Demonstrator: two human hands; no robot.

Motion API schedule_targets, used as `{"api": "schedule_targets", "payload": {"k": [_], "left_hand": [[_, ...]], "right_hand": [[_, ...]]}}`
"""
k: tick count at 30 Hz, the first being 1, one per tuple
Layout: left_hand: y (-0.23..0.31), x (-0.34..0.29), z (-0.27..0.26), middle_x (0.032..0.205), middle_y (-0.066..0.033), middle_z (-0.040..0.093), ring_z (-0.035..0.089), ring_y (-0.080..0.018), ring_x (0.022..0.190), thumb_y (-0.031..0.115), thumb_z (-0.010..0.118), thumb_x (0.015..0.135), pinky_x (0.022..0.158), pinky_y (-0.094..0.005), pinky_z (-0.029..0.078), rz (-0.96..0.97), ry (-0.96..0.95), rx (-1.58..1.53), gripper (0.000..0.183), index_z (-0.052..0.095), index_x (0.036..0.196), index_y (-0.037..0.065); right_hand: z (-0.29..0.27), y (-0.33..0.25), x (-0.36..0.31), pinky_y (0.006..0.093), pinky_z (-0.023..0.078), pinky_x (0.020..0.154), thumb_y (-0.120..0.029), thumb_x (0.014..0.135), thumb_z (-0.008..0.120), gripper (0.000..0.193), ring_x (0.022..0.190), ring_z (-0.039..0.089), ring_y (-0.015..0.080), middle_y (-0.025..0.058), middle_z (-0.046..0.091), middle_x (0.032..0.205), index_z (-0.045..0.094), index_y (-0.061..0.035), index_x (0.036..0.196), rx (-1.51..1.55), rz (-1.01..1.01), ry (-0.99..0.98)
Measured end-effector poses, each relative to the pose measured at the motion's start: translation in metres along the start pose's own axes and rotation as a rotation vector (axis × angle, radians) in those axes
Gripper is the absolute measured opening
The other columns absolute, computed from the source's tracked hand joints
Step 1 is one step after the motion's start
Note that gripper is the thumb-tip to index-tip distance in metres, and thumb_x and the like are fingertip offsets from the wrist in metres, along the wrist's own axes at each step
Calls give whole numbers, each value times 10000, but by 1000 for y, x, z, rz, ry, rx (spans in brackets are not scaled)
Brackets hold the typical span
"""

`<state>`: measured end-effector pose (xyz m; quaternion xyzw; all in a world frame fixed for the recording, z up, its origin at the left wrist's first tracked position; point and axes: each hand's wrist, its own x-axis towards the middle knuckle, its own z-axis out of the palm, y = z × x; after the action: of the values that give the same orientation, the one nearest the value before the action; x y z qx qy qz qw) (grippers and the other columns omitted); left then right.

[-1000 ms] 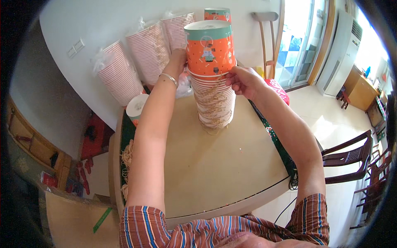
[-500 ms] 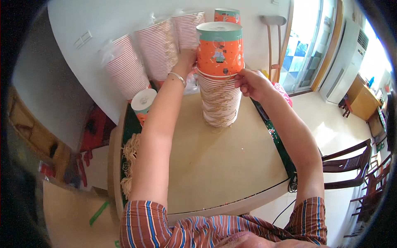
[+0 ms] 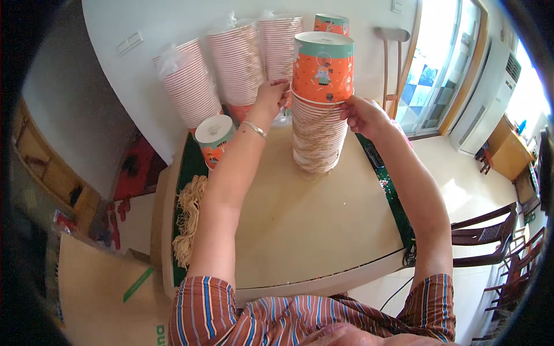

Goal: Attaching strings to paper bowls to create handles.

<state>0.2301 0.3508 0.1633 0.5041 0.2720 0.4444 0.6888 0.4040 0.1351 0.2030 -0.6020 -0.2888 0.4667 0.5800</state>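
Observation:
In the middle of the table stands a tall stack of upside-down paper buckets (image 3: 321, 135) with white rims and cord handles along its side. The topmost paper bucket (image 3: 323, 72) shows its orange printed wall and green band. My right hand (image 3: 366, 115) pinches at this bucket's rim on the right side, fingers curled. My left hand (image 3: 273, 101) is at the stack's left side, its fingers loosely bent and a little apart, with nothing visible in them. Below it to the left, a single upside-down paper bucket (image 3: 214, 134) stands by my left forearm.
Several plastic-wrapped bucket stacks (image 3: 234, 63) line the wall behind. Another orange bucket (image 3: 332, 24) shows behind the main stack. A bundle of cream cords (image 3: 189, 222) lies along the table's left edge. A crutch (image 3: 392, 63) leans at the back right; a dark chair (image 3: 483, 235) stands right.
My left hand has come out from behind the stack's left side, its fingers now in view. My right hand stays at the rim. The whole view has shifted slightly.

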Motion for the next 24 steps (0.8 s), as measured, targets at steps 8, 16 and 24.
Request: {"api": "schedule_targets", "payload": {"k": [8,16,24], "left_hand": [[-17,-57,-1,852,-29,645,611,-137,630,79,676,901,452,-263,442,6,140,134,161,654,1058,51],[-70,-88,-12,980,-154,631,648,-314,896,10,640,830,754,-411,536,770,150,746,242,631,1069,49],[-85,-155,-43,1092,-163,580,622,-365,969,32,605,835,818,-448,526,580,101,932,271,598,1104,69]], "right_hand": [[-5,2,-8,225,335,381,-289,965,606,235,426,455,97,55,627,642,614,-69,882,9,-9,-11],[2,40,-33,245,372,358,-310,1000,589,263,416,521,117,69,642,656,598,-76,882,-35,-165,-76],[19,136,-115,248,450,415,-216,989,578,189,467,562,106,66,658,705,616,-32,967,-425,-62,-393]]}}
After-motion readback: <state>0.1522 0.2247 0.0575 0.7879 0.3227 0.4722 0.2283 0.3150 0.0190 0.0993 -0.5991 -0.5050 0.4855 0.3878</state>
